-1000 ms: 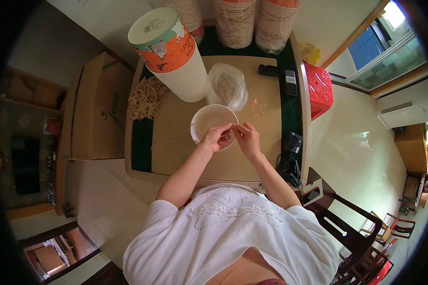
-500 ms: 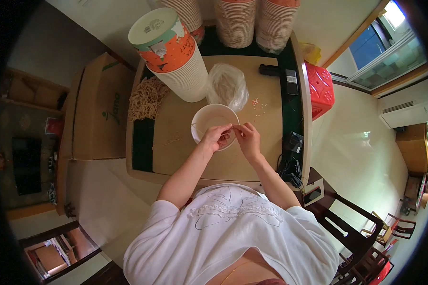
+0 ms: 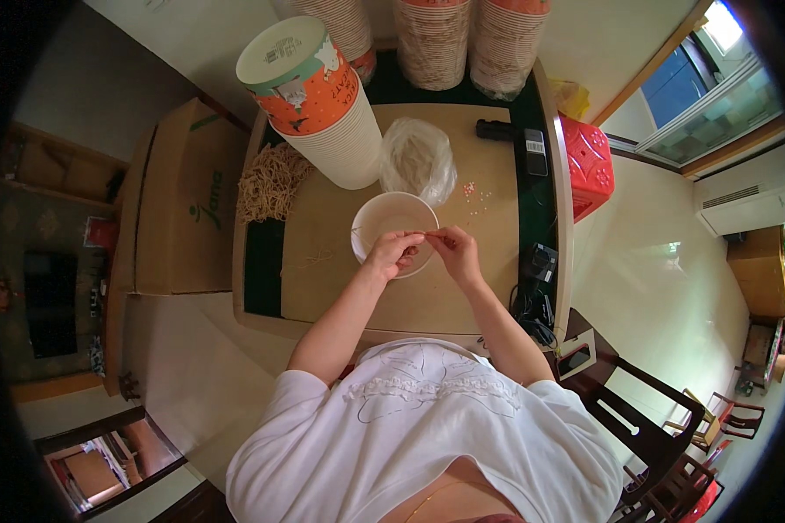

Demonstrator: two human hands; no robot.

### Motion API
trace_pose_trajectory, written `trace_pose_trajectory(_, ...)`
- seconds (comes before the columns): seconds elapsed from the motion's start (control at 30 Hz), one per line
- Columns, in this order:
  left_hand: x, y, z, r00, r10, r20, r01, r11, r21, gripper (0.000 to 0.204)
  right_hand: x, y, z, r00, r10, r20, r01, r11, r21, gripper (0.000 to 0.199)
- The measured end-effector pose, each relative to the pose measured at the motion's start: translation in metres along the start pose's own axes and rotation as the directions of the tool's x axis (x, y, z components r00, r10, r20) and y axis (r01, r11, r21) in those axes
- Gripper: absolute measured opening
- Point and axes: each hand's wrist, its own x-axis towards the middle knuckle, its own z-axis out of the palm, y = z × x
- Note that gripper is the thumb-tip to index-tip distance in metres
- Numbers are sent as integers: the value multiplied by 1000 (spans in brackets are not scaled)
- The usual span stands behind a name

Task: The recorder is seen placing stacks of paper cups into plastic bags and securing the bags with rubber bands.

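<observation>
Two hands of yours meet above the near side of the open white bucket (image 3: pixel 368 218), almost where they were half a second ago. Only a small change I can notice: the fingers of your right hand (image 3: pixel 453 251) lie somewhat flatter, and a thin piece (image 3: pixel 430 234) shows more clearly between the fingertips. This means the fine finger work stays at one place, and the bucket has not been moved. Your left hand (image 3: pixel 396 254) pinches the thin piece from its side, the right hand from the other; it is perhaps string, but too small to be sure.

The bucket stands on a brown board (image 3: pixel 366 309) laid over the green counter (image 3: pixel 262 279). Behind it is a clear plastic bag (image 3: pixel 419 161), and to the left a tall stack of buckets (image 3: pixel 340 144) beside a heap of string (image 3: pixel 269 185). Small pink and pale bits (image 3: pixel 470 188) lie at the right. In the room, a large cardboard box (image 3: pixel 179 218) stands left of the counter, a red stool (image 3: pixel 590 166) right.
</observation>
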Motion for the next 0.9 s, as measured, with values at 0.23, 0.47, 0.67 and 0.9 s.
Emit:
trace_pose_trajectory(0.23,-14,14,11,991,86,-105,-58,967,249,11,2,-4,-2,995,56,80,-59,998,29,4)
trace_pose_trajectory(0.47,-13,14,9,997,62,-48,-45,950,309,14,1,-14,1,999,3,41,-5,999,43,3)
trace_pose_trajectory(0.67,-10,14,9,995,62,-78,-32,937,347,12,-1,-30,-3,990,-113,79,128,964,-232,7)
trace_pose_trajectory(0.9,-6,10,7,979,138,-147,-67,910,408,9,-3,-30,-3,989,-113,93,135,950,-281,10)
